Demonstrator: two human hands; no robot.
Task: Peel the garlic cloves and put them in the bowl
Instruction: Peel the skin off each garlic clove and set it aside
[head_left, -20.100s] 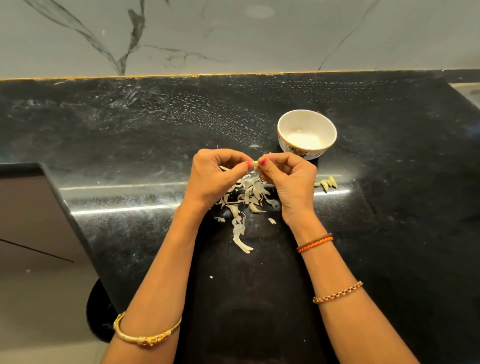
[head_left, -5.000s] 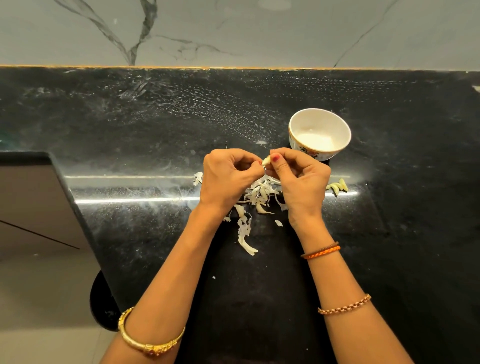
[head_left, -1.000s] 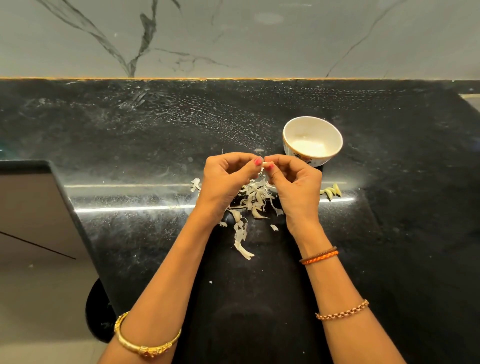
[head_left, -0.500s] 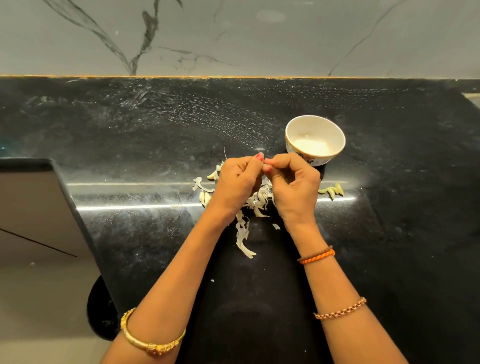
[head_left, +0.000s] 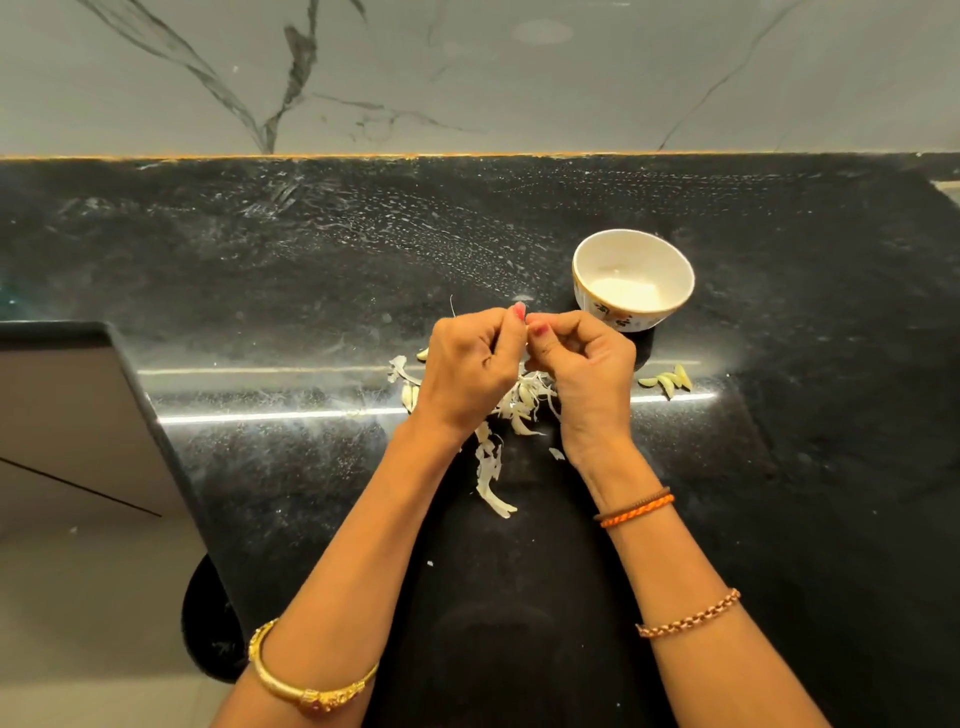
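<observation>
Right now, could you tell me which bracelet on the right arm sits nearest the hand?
The orange and brown thread band, right at the wrist of the right hand; the copper chain bracelet sits further up the forearm.

left hand (head_left: 470, 371), right hand (head_left: 584, 371), fingertips pinched together

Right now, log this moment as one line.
step: peeling | left hand and right hand: pinch one garlic clove | bowl: appears empty | peels: piled beneath hands

The bowl (head_left: 633, 280) stands behind the peel pile (head_left: 511, 415) on the counter (head_left: 260, 270).
</observation>
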